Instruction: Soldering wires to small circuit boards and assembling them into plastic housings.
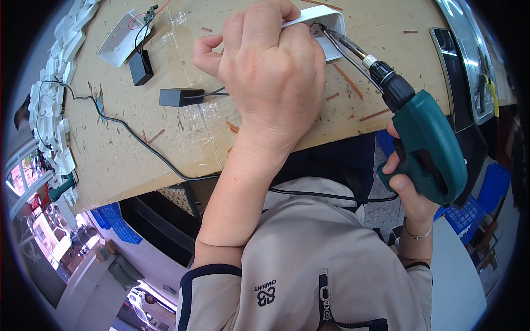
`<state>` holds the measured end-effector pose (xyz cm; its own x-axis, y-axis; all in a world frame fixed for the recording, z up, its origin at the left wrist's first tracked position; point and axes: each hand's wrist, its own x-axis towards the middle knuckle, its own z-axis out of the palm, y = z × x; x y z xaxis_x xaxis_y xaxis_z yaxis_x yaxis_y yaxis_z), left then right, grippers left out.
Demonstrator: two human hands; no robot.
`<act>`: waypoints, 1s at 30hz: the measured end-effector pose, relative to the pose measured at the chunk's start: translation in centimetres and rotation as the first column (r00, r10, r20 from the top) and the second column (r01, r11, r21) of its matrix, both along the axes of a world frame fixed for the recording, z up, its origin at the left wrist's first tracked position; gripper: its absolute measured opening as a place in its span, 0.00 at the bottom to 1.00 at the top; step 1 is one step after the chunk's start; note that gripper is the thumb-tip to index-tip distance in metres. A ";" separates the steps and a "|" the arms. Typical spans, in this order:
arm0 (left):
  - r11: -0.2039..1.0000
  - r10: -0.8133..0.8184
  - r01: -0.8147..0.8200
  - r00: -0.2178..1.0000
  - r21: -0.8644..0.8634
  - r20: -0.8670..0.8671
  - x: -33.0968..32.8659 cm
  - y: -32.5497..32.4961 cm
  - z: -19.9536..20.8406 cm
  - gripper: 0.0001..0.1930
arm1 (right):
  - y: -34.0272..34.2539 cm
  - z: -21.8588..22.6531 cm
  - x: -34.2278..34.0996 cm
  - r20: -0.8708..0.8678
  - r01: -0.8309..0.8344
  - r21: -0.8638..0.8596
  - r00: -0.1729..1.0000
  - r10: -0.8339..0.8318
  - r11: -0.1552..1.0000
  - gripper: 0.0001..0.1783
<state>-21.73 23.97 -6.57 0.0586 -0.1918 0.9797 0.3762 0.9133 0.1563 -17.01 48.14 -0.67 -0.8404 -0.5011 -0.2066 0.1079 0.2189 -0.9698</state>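
My left hand point(270, 71) is closed around a white plastic housing point(335, 19) at the far edge of the view, and its palm side is hidden. In my right hand point(407, 185) is a green soldering gun point(433, 143), gripped by its handle. Its thin metal tip reaches into the open housing, beside a bit of reddish wire. Whether the tip touches anything there I cannot tell. From under my left hand a black cable runs left to a small black box point(181, 97) lying on the table.
Another white housing point(117, 45) lies at the far left, with a wired black box point(141, 68) beside it. White housings point(55, 110) are heaped along the table's left edge. A black power cord point(130, 128) crosses the cardboard-topped table point(118, 171). Brown sticks point(349, 81) are scattered about. A phone point(446, 55) lies right.
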 end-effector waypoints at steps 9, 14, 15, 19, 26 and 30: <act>1.000 0.006 -0.006 1.000 -0.003 0.015 0.2 0.0 0.2 0.04 | -0.2 -0.1 0.0 0.015 -0.018 -0.056 1.000 0.019 0.998 0.40; 1.000 -0.007 0.005 0.998 0.023 0.070 0.2 0.0 0.2 0.04 | -0.3 -0.1 -0.1 -0.012 -0.043 -0.028 0.999 0.042 0.999 0.40; 1.000 0.002 -0.003 0.999 -0.016 -0.041 -0.3 -0.1 0.2 0.04 | -0.3 -0.1 -0.1 0.010 -0.026 -0.027 1.000 0.026 0.999 0.40; 1.000 0.010 -0.011 1.000 -0.018 -0.023 -0.2 -0.1 0.1 0.04 | -0.3 -0.1 0.0 0.017 -0.013 -0.014 1.000 0.013 1.000 0.40; 1.000 0.005 -0.007 0.999 -0.029 -0.037 -0.3 -0.2 0.1 0.04 | -0.2 -0.1 0.2 0.034 0.021 -0.011 0.999 -0.021 1.000 0.41; 1.000 0.011 -0.012 1.000 -0.021 -0.024 -0.2 -0.1 0.2 0.04 | -0.2 0.2 0.5 0.071 0.049 -0.008 0.996 -0.049 0.999 0.42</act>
